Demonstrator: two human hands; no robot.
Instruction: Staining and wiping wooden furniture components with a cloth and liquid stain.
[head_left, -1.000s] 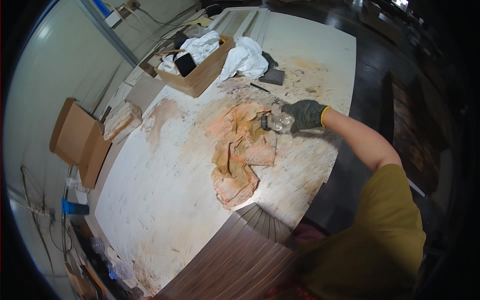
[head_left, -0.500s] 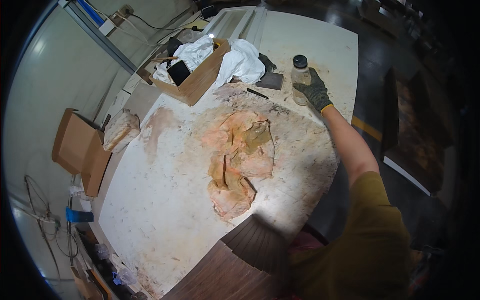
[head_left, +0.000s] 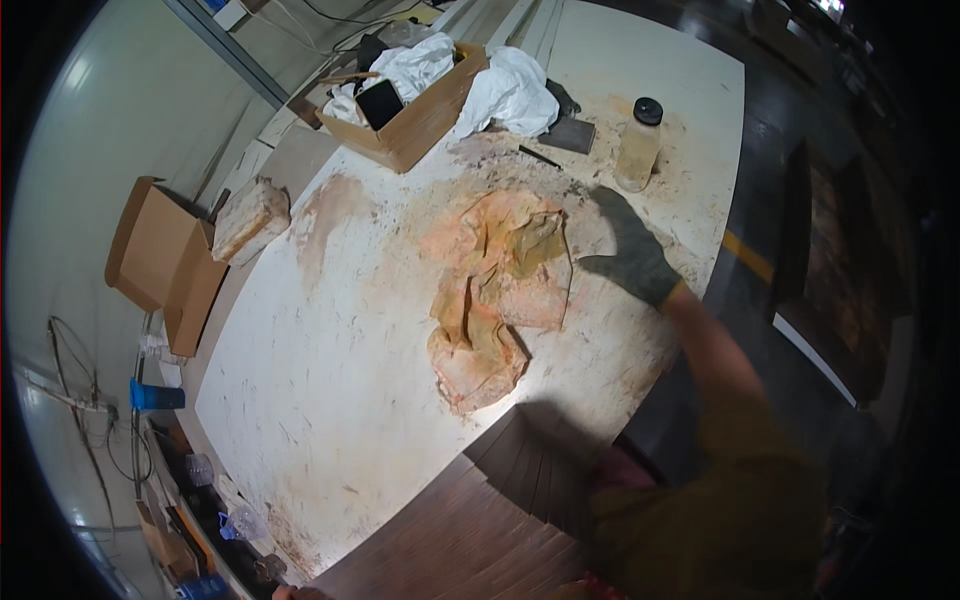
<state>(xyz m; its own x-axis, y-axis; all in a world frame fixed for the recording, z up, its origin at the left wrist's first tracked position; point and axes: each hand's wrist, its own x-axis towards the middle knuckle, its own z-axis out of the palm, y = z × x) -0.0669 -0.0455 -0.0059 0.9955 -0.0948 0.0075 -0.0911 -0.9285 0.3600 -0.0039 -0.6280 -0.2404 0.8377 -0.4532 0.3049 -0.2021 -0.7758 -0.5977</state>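
Observation:
My right hand [head_left: 632,250], in a dark grey knit glove, is open over the table with thumb and fingers apart. Nothing is in it. A clear bottle with a black cap [head_left: 640,150] stands upright just beyond the fingers, apart from them. To the left of the hand lies a crumpled cloth [head_left: 500,290], stained orange and tan. At the lower edge are stacked brown wood-grain boards [head_left: 460,540], their ends fanned. Beside their left corner shows a small bit of my left hand [head_left: 295,593]; most of it is out of the picture, so its grip is hidden.
The stained white table [head_left: 300,400] bears a cardboard box [head_left: 430,130] with white cloth and a phone, a dark grey block [head_left: 568,135] and a black pen-like stick [head_left: 539,156]. An open carton [head_left: 155,250] and a wrapped bundle [head_left: 250,220] line the left edge.
My right hand has let go of the bottle and come back toward me, opening. The bottle stays standing. The view has shifted a little, and a bit of my left hand now shows.

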